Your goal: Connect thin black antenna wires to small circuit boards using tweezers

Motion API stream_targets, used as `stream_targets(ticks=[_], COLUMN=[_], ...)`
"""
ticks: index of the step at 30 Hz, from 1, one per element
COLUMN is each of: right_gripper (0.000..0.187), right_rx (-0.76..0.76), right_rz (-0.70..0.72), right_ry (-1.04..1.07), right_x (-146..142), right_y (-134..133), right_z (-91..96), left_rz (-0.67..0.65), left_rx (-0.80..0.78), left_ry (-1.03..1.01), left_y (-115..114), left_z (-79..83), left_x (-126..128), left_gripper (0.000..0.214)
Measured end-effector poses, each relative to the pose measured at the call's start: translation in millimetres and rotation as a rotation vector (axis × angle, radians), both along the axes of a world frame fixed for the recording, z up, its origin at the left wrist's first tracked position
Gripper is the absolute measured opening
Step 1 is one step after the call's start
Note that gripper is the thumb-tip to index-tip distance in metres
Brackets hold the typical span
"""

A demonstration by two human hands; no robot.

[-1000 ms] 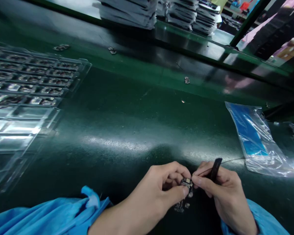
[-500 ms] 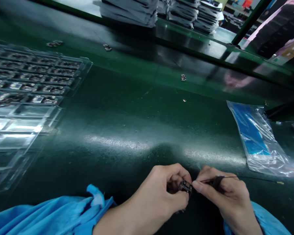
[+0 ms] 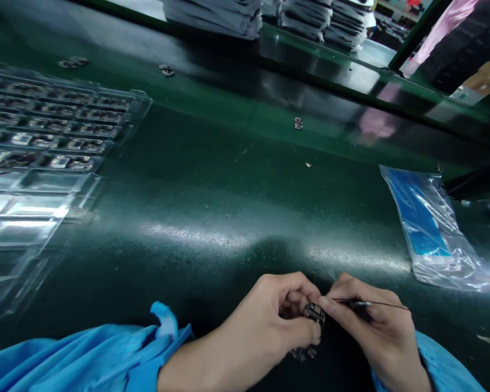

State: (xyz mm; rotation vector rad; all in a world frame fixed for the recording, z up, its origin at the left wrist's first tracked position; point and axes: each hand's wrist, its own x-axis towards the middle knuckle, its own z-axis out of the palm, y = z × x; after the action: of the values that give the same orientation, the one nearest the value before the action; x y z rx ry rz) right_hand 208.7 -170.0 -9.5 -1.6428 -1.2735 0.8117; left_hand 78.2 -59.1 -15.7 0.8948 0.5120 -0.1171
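Near the bottom middle, my left hand (image 3: 261,321) is closed on a small dark circuit board (image 3: 315,312), pinched between thumb and fingers. More small parts show below the thumb, partly hidden. Just to its right, my right hand (image 3: 378,326) pinches a thin dark wire (image 3: 386,304) between thumb and forefinger. The wire runs back over the palm side to the right; its near end is hidden at the fingertips. Thumb and forefinger of the right hand are against or very close to the board and left fingertips; contact cannot be told.
On the left lies a see-through plastic tray (image 3: 141,103) with small boards in its pockets. A plastic bag (image 3: 453,272) with a blue sheet lies right. Loose boards lie at the back, one board (image 3: 298,123) near the middle. Stacked grey sheets (image 3: 216,19) stand on the shelf above.
Both hands stay close together; the board has shifted slightly right, against the right fingertips. The wire's loose far end has drawn in toward the right hand. The view has shifted a little.
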Motion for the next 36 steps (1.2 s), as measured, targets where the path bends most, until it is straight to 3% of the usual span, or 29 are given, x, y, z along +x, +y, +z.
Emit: stream_targets(ticks=[17,36], right_gripper=[0.019,0.019], right_rx=[-0.063,-0.047], right_rz=[0.015,-0.062], right_ry=[0.038,0.124], right_x=[-6.1,-10.8], right_y=[0.5,5.3], right_z=[1.6,-2.0], left_rz=[-0.042,-0.019], left_rx=[0.151,0.091], left_ry=[0.012,0.032], left_y=[0.0,0.8], left_z=[-2.0,-3.0], left_x=[-1.2,2.0], left_gripper=[0.009,0.008])
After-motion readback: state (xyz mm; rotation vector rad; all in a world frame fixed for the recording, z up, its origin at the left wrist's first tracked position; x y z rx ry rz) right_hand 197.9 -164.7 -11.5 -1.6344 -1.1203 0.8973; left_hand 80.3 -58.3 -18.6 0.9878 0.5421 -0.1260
